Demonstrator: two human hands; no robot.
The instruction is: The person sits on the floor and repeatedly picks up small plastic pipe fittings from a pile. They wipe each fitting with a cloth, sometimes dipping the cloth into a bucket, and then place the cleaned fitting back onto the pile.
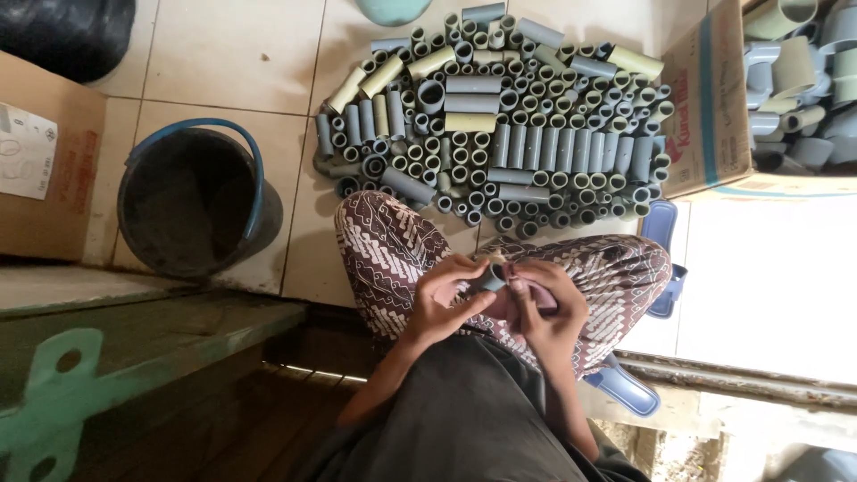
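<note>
Low in the middle of the frame, the left hand (444, 303) is wrapped around a short grey pipe piece (490, 278), while the right hand (546, 312) presses a pinkish cloth (536, 295) against it, fingers curled. Both rest over knees in patterned brown trousers (393, 245). Beyond them a big heap of cut pipe pieces (500, 125) (grey and beige) covers the tiled floor (232, 54). A dark bucket (192, 201) stands centre left, a cardboard box (705, 98) upper right.
</note>
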